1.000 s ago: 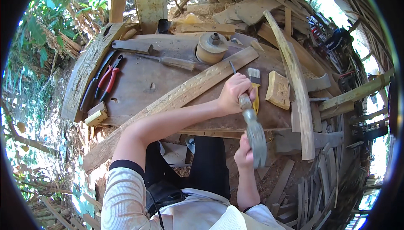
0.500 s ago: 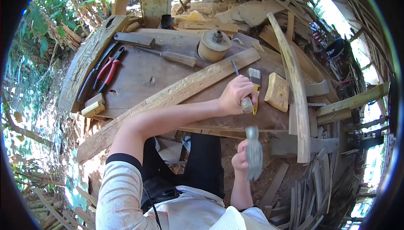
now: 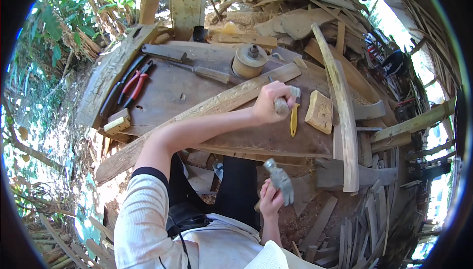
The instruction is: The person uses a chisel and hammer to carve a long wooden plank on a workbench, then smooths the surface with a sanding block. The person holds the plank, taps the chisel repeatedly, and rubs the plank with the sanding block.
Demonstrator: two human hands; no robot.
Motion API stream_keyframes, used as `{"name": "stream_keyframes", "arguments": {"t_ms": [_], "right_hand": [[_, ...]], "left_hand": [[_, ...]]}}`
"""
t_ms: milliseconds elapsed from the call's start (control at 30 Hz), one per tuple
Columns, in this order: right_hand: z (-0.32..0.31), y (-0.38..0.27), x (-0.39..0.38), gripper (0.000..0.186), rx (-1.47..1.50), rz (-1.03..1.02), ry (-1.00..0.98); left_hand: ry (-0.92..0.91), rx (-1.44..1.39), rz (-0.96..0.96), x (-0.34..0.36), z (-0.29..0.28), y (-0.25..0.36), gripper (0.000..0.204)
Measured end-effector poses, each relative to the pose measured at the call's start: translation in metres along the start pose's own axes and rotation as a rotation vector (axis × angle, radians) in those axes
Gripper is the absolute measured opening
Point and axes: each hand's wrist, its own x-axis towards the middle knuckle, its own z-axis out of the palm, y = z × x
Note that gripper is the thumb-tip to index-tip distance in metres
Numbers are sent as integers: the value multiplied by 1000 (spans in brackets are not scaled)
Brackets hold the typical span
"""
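Observation:
My left hand [image 3: 270, 100] is closed around the wooden handle [image 3: 281, 106] of a chisel-like tool. Its thin dark shaft points away from me, towards the right end of a long plank [image 3: 217, 104] with carved marks; the tip is mostly hidden. Below the bench edge, my right hand [image 3: 270, 199] grips a claw hammer [image 3: 280, 183], its metal head tilted and apart from the tool handle. A yellow-handled paintbrush [image 3: 294, 121] lies beside my left hand, its bristles partly covered. Right of it rests a wooden block [image 3: 319, 112].
Red-handled pliers [image 3: 136, 84] lie at the bench's left, with a dark blade [image 3: 118, 89] alongside. A wooden-handled chisel [image 3: 212, 74] and a round wooden pot [image 3: 249, 62] sit farther back. One long curved timber [image 3: 343, 111] spans the right side; scrap wood is piled around.
The hammer has dropped back from the tool handle, shifted left and tilted over. My left hand has moved slightly left and away from me, still holding the tool.

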Motion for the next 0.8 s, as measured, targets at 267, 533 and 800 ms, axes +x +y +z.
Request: {"name": "stream_keyframes", "arguments": {"t_ms": [267,533,800], "right_hand": [[-10,-23,-29,15,-289,-97,-236],[7,-13,-28,19,-154,15,-249],[22,-22,-15,19,-171,-49,-329]], "left_hand": [[501,-406,-518,91,-80,14,38],[-322,573,-71,27,-204,89,18],[-581,882,-368,-18,-239,35,35]]}}
